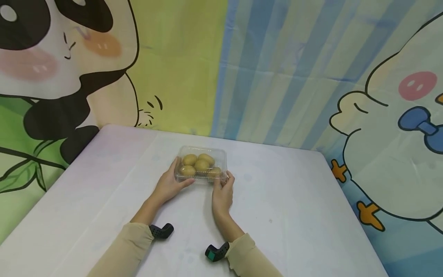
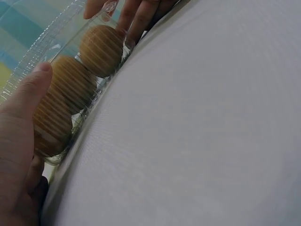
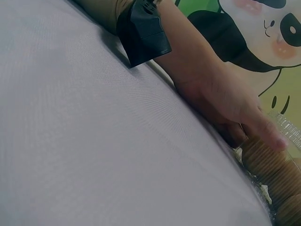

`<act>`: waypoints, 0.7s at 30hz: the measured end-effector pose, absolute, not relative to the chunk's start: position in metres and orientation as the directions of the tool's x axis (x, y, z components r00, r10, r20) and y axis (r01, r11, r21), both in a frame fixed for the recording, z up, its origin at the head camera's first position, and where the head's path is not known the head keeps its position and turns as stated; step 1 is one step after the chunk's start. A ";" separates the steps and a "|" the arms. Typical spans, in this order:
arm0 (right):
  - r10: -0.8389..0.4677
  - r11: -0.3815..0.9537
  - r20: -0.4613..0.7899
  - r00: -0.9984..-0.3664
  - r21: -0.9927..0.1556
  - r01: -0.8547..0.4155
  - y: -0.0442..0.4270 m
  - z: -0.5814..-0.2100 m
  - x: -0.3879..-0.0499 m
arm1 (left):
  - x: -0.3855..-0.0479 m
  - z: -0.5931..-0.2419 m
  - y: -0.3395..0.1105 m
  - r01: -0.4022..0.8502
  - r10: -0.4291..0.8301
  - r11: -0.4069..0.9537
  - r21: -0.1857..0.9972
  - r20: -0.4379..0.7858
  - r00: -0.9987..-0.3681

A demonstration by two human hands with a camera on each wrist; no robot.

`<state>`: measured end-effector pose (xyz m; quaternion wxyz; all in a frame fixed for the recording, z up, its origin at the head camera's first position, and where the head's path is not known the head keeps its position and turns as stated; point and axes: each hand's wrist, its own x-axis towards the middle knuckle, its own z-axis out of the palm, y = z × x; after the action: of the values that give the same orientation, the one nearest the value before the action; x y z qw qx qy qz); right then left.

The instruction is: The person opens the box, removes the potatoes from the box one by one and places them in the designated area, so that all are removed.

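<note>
Clear plastic box is toward the far side of the table, roughly mid-width, round yellowish fruits inside. Left hand grips the left near corner, thumb along the near wall; right hand grips the right near corner. Two-sided hold probably limits wall flex, keeps load level. Can't tell if base fully touches down.

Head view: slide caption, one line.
Left fingers and right fingers hold a clear box of rounded yellowish items at a white table.
</note>
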<state>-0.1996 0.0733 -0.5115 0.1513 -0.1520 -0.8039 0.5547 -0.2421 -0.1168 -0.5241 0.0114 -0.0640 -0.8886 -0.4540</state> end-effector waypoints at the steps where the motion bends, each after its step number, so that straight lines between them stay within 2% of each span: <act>1: 0.403 0.350 0.077 -0.912 -0.933 0.076 0.073 -0.511 -0.199 | -0.242 -0.524 -0.117 0.126 0.103 0.580 0.805 0.080 -0.991; 10: 0.337 0.480 0.171 -0.926 -0.877 0.013 0.077 -0.511 -0.202 | -0.241 -0.522 -0.115 0.131 0.104 0.586 0.799 0.086 -0.991; 17: 0.207 0.480 0.269 -0.941 -0.866 -0.142 0.087 -0.511 -0.208 | -0.241 -0.522 -0.116 0.139 0.097 0.594 0.793 0.101 -0.990; 21: 0.110 0.551 0.332 -0.937 -0.805 -0.221 0.094 -0.510 -0.214 | -0.241 -0.521 -0.118 0.145 0.099 0.585 0.798 0.106 -0.989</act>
<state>-0.2136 0.0939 -0.5097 0.1748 0.0321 -0.8631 0.4728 -0.2407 -0.1176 -0.5212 0.0251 -0.0685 -0.8898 -0.4505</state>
